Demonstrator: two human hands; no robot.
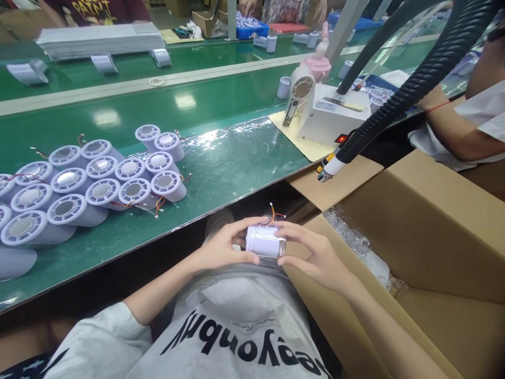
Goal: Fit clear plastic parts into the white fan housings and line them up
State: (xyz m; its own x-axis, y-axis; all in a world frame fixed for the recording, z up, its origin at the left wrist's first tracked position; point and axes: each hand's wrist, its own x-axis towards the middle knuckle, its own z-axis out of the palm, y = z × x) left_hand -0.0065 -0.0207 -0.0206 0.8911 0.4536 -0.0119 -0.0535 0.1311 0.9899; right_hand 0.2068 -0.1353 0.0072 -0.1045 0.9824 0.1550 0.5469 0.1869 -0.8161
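White cylinder unit (pixel 265 241) sits sideways between your hands, low centre above your lap, below desk (pixel 221 168) edge. Left hand (pixel 221 247) pinching its 9 o'clock end, right hand (pixel 311 252) cupping its 3 o'clock end, fingers curled. Likely light, rigid plastic, smooth; grip body, not thin coloured wires (pixel 274 213) at 12 o'clock, probably fragile. Cardboard box (pixel 434 231) at 3 o'clock. Pile of like cylinders (pixel 98 184) on desk at 10 o'clock.
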